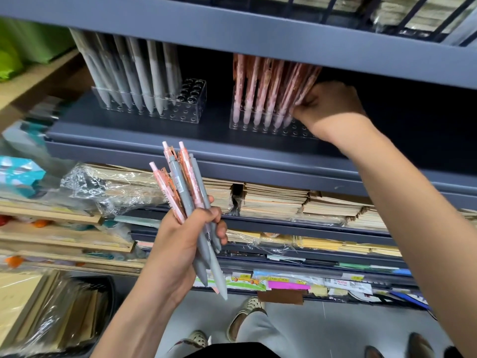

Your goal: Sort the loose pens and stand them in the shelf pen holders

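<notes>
My left hand (180, 236) grips a mixed bunch of loose pens (188, 200), grey ones and pink patterned ones, held upright below the shelf. On the dark shelf (129, 133) stand two clear pen holders. The left holder (180, 104) carries several grey pens (134, 71) and has free holes at its right end. The right holder (247, 125) carries several pink patterned pens (260, 89). My right hand (327, 104) reaches into the shelf, fingers pinched on the rightmost pink pen at that holder.
The shelf board above (258, 29) hangs low over the pens. Stacks of notebooks (278, 202) and wrapped paper goods (108, 187) fill the shelves below. Wooden racks (51, 228) stand at the left. Feet in shoes (247, 316) are on the grey floor.
</notes>
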Available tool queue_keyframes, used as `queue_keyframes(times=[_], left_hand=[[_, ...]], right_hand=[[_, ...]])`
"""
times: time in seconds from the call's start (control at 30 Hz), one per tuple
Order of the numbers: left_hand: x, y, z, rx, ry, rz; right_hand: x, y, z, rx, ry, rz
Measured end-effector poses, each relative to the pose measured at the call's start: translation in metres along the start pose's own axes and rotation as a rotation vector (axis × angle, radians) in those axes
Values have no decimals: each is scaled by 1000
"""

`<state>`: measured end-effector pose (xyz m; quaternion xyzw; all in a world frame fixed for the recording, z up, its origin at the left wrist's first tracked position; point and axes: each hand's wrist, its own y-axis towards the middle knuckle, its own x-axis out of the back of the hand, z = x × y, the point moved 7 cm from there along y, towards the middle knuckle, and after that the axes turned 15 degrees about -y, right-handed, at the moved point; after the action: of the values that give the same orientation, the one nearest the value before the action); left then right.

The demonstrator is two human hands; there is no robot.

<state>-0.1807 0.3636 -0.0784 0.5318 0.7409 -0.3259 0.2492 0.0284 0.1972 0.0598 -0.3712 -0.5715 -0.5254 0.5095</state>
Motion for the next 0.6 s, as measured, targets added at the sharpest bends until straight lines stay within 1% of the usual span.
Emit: queue_keyframes(times=[0.2, 0.43, 0.47, 0.5, 0.53, 0.57, 0.6], left_hand=[[0, 2, 0, 13, 1, 22], [2, 3, 3, 66, 56, 68], [4, 3, 3, 77, 62, 78], [5, 2, 3, 88, 66, 96], [5, 2, 4, 100, 76, 123], [5, 2, 5, 114, 89, 154], [4, 1, 5, 130, 104, 183]], right_hand=[[0, 10, 5, 9, -138, 122], [2, 1, 3, -4, -122, 180], [5, -5, 0, -25, -114, 161], [9, -12, -2, -47, -83, 113], [13, -21, -3, -59, 9, 54], [13, -33, -1, -60, 169, 17], [12, -46, 4, -45, 357, 15]])
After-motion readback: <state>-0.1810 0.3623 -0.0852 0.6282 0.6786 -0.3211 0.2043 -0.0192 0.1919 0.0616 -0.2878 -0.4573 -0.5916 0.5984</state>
